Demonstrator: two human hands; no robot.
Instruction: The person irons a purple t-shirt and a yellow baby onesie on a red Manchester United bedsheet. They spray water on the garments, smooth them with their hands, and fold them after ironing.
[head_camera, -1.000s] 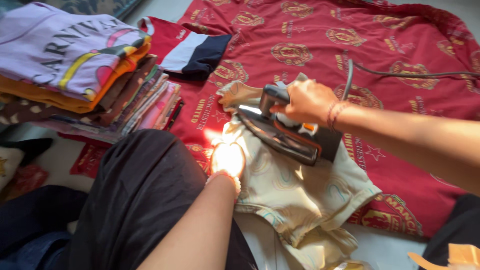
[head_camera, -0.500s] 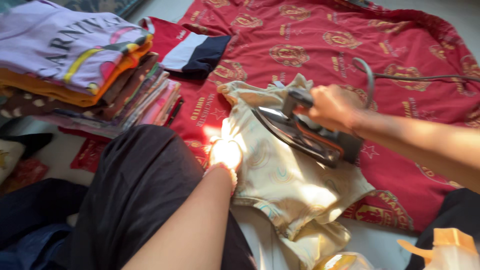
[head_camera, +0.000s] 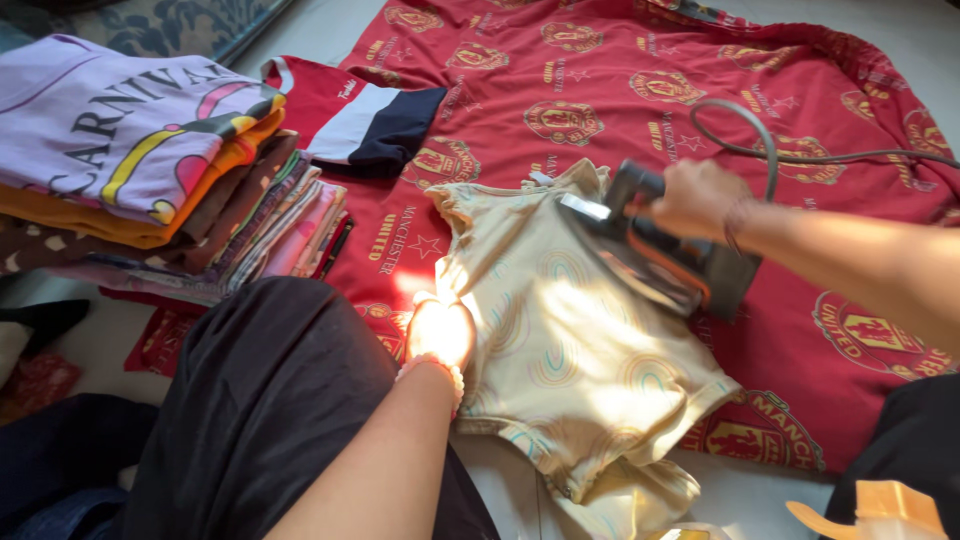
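A small cream garment with pale rainbow prints lies flat on a red patterned sheet. My right hand grips the handle of a dark iron, which rests on the garment's upper right part. A grey cord loops from the iron off to the right. My left hand presses down on the garment's left edge, lit by a bright patch of sun.
A tall stack of folded clothes stands at the left, a lilac printed top uppermost. A folded red, white and navy shirt lies behind it. My dark-clothed knee fills the lower left. An orange spray-bottle top shows at the bottom right.
The iron has slid to the right across the garment, uncovering its middle. More of the garment now lies flat. My left hand has stayed on the left edge.
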